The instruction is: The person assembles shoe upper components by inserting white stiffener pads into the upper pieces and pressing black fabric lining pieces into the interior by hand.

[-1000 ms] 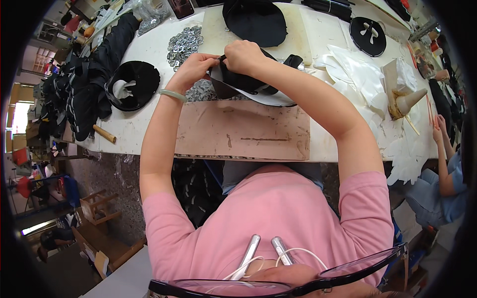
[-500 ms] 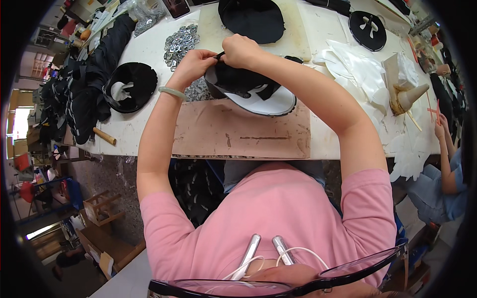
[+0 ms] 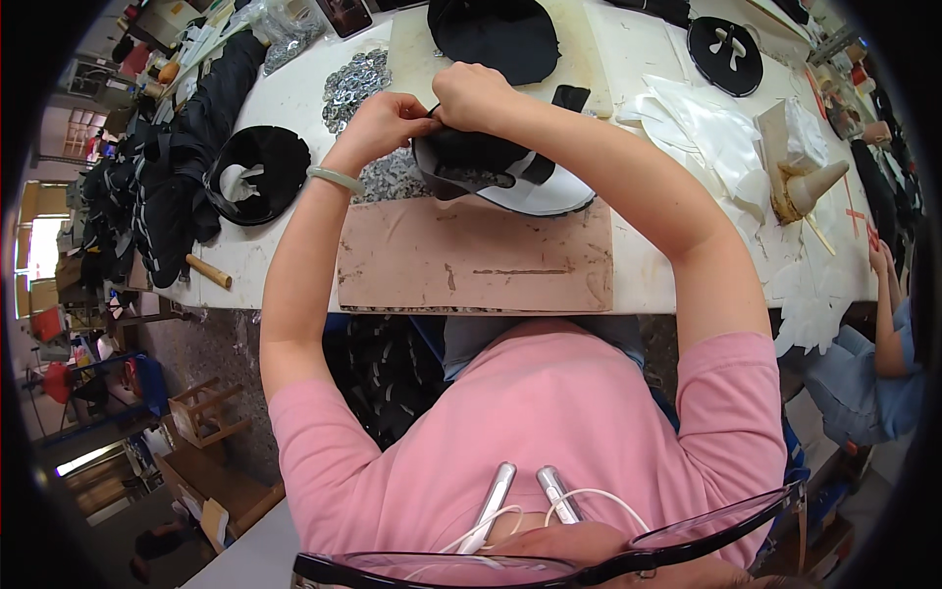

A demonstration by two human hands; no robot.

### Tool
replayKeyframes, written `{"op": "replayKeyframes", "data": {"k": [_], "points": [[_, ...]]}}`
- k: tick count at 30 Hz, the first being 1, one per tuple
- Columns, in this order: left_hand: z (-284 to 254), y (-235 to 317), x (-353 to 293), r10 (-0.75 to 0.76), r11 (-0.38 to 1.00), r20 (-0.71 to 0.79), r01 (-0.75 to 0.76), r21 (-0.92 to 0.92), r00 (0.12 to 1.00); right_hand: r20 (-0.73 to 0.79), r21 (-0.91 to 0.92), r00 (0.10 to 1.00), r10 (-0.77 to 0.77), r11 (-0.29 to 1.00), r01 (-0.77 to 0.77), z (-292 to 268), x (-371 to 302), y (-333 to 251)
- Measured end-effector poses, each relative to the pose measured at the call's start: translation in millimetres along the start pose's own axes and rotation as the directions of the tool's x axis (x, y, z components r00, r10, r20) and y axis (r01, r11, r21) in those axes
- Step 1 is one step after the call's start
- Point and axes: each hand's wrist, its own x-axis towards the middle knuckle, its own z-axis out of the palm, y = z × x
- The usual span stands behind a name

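Observation:
A black cap [image 3: 456, 152] with a white brim underside [image 3: 549, 194] is held above the table, its open inside facing me and the brim toward my right. My left hand [image 3: 388, 126] pinches the cap's far-left edge between thumb and fingertips. Right beside it, my right hand [image 3: 473, 95] is closed on the same edge, knuckles up. The fingertips nearly meet there, and what lies between them is too small to make out. A black strap end [image 3: 570, 98] sticks out past my right forearm.
A brown board [image 3: 471, 260] lies at the near edge. Small metal buckles [image 3: 355, 88] are heaped left of a pale mat [image 3: 587, 59]. Black caps or cap pieces [image 3: 257, 182] lie around, with white sheets [image 3: 702, 137] and a cone [image 3: 816, 187] at right. Another person's hand [image 3: 880, 257] shows far right.
The cap has shifted slightly right and tipped, showing more of its inside. Both hands have risen a little and still pinch the edge. The strap end shows more beyond my right forearm.

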Motion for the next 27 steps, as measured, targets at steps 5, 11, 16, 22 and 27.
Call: {"op": "replayKeyframes", "data": {"k": [5,11,16,22,27], "points": [[1,1,8,0.048,0.993,-0.031,-0.044,0.111,0.998,0.018,0.165,1.0,-0.015,0.986,0.012,-3,4,21],[7,9,12,0.067,0.97,-0.127,-0.035,0.242,0.99,0.194,0.041,0.975,0.109,0.992,-0.119,-12,3,18],[10,6,20,0.066,0.979,-0.132,-0.038,0.199,0.989,0.194,-0.037,0.975,0.112,0.994,-0.107,-24,-2,19],[14,11,15,0.044,0.993,-0.106,-0.032,0.116,0.993,0.198,-0.052,0.977,0.084,0.996,-0.075,-24,7,32],[19,9,19,0.033,0.999,-0.028,-0.033,-0.007,0.999,0.288,-0.178,0.955,0.071,0.984,-0.019,-20,17,32]]}}
